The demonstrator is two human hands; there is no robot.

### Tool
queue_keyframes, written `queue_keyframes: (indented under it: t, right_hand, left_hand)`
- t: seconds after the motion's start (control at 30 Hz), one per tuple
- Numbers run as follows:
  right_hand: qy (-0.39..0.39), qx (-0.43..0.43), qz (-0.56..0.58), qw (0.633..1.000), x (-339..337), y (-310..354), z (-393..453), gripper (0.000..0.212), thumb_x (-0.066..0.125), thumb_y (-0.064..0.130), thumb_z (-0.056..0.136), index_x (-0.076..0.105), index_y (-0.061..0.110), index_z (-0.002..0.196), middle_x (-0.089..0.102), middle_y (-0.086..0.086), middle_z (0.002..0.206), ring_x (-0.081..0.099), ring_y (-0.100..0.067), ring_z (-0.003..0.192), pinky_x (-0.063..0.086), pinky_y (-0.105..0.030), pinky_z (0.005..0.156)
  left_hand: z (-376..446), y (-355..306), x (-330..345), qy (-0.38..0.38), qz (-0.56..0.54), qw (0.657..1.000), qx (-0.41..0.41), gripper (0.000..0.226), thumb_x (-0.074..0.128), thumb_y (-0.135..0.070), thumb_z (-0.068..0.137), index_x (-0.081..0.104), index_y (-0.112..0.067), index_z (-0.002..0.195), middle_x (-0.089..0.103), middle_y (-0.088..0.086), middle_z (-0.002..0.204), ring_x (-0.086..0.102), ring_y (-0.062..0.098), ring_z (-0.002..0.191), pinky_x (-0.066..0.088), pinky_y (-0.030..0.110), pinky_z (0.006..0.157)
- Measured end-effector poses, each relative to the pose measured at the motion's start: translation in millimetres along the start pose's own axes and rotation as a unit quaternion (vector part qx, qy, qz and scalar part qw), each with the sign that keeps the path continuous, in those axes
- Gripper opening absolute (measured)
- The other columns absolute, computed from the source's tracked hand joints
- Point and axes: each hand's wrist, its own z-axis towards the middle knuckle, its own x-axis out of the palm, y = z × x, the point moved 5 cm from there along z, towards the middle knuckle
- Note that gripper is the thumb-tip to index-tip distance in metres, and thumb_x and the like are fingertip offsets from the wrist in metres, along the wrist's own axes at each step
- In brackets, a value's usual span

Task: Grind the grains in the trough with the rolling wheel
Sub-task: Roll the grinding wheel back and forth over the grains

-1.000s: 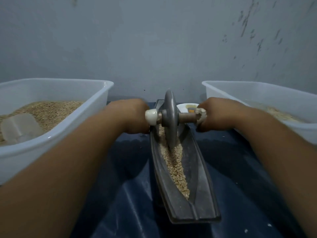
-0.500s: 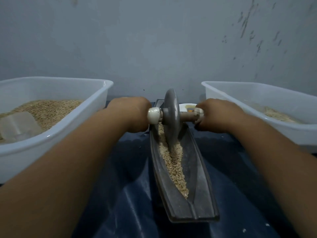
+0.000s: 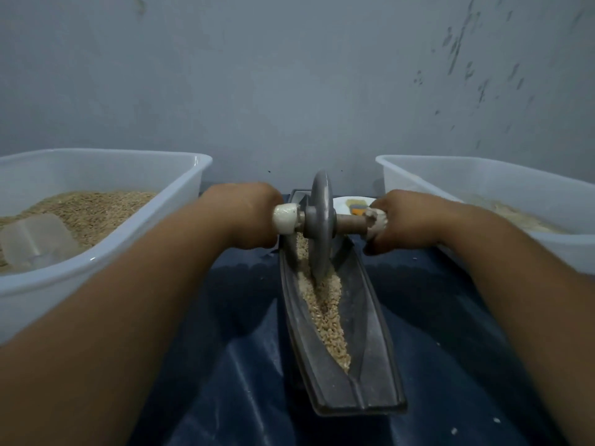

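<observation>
A long dark metal trough [image 3: 370, 342] runs away from me down the middle, with tan grains [image 3: 325, 313] along its groove. A grey metal rolling wheel [image 3: 320, 220] stands upright in the far part of the trough, its rim down in the grains. An axle passes through the wheel with white-wrapped handles at both ends. My left hand [image 3: 244, 217] grips the left handle [image 3: 285, 217]. My right hand [image 3: 405, 220] grips the right handle, which it mostly hides.
A white plastic tub [image 3: 135, 252] at the left holds grain and a clear scoop [image 3: 35, 243]. Another white tub [image 3: 483, 188] at the right holds paler grain. A small white dish [image 3: 351, 204] sits behind the wheel. A dark blue sheet [image 3: 225, 365] covers the surface; a grey wall stands close behind.
The wheel has rolled slightly toward me along the trough, and both hands came with it, still gripping the handles.
</observation>
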Motion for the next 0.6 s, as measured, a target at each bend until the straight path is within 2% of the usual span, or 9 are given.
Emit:
queue_keyframes:
  t: [0.07,0.1,0.17,0.27,0.33,0.4,0.47,0.53,0.6]
  right_hand:
    - [-0.109,0.007,-0.06,0.992,-3.6,2.1,2.9,0.021,0.076,0.036,0.068,0.06,0.026,0.076,0.063,0.006,0.073,0.06,-0.019,0.068,0.037,-0.026,0.053]
    - [-0.128,0.01,-0.081,0.988,-5.0,3.3,2.6,0.02,0.075,0.036,0.068,0.059,0.026,0.076,0.063,0.005,0.073,0.06,-0.019,0.068,0.035,-0.025,0.052]
    - [-0.044,0.009,-0.054,0.998,-5.7,1.7,2.6,0.024,0.08,0.037,0.067,0.06,0.025,0.074,0.065,0.004,0.069,0.062,-0.018,0.064,0.039,-0.026,0.052]
    - [0.177,0.013,0.032,0.984,-5.6,1.0,-14.3,0.035,0.087,0.042,0.057,0.069,0.024,0.081,0.071,0.002,0.063,0.067,-0.014,0.055,0.05,-0.028,0.057]
    - [0.208,0.016,0.027,0.978,-6.2,1.2,-19.9,0.038,0.087,0.044,0.057,0.07,0.024,0.084,0.072,0.004,0.065,0.069,-0.013,0.057,0.051,-0.028,0.061]
    - [0.15,0.024,0.016,0.988,-3.4,-0.6,-13.2,0.028,0.086,0.038,0.064,0.068,0.025,0.081,0.07,0.005,0.062,0.067,-0.012,0.055,0.047,-0.025,0.058]
    - [0.016,0.028,-0.037,0.999,-2.0,-1.3,-2.4,0.022,0.08,0.035,0.069,0.062,0.026,0.078,0.064,0.006,0.065,0.062,-0.016,0.06,0.039,-0.025,0.053]
    - [-0.141,0.034,-0.117,0.982,-3.0,1.6,3.1,0.02,0.073,0.034,0.07,0.058,0.028,0.081,0.055,0.009,0.067,0.055,-0.02,0.066,0.028,-0.025,0.05]
    - [-0.208,0.03,-0.139,0.968,-3.5,3.7,4.5,0.019,0.072,0.033,0.07,0.056,0.028,0.081,0.053,0.009,0.068,0.05,-0.022,0.066,0.022,-0.025,0.049]
  left_hand:
    - [1.7,2.4,-1.7,-0.094,0.031,0.995,-0.011,0.019,0.067,-0.023,0.077,0.055,-0.032,0.089,0.057,-0.005,0.081,0.055,0.021,0.078,0.043,0.033,0.071]
    - [2.1,3.7,-1.0,-0.091,0.03,0.995,-0.016,0.019,0.067,-0.023,0.078,0.055,-0.032,0.09,0.055,-0.006,0.08,0.054,0.021,0.078,0.043,0.033,0.071]
    - [2.8,6.9,1.7,0.011,-0.006,1.0,-0.017,0.022,0.073,-0.021,0.075,0.055,-0.029,0.084,0.056,-0.006,0.076,0.056,0.018,0.072,0.042,0.03,0.066]
    - [-3.7,6.6,5.2,0.194,-0.034,0.98,-0.009,0.022,0.079,-0.017,0.071,0.058,-0.025,0.073,0.062,-0.007,0.058,0.059,0.007,0.047,0.042,0.02,0.045]
    - [-6.3,5.9,5.1,0.217,-0.039,0.975,-0.01,0.022,0.079,-0.017,0.071,0.059,-0.025,0.071,0.061,-0.008,0.049,0.056,0.004,0.037,0.04,0.017,0.04]
    - [-2.3,7.4,4.7,0.153,-0.046,0.987,-0.013,0.023,0.078,-0.02,0.071,0.056,-0.026,0.07,0.061,-0.007,0.057,0.059,0.007,0.047,0.042,0.019,0.045]
    - [2.1,12.2,3.3,0.031,-0.032,0.999,-0.024,0.025,0.075,-0.026,0.071,0.05,-0.03,0.068,0.06,-0.005,0.072,0.061,0.017,0.068,0.046,0.026,0.061]
    - [2.4,15.5,3.2,-0.085,0.001,0.996,-0.038,0.025,0.068,-0.027,0.074,0.044,-0.031,0.068,0.057,-0.006,0.077,0.058,0.021,0.076,0.048,0.033,0.071]
    - [2.3,14.2,3.9,-0.128,0.023,0.991,-0.045,0.023,0.065,-0.026,0.077,0.043,-0.031,0.071,0.057,-0.005,0.079,0.055,0.021,0.076,0.047,0.033,0.071]
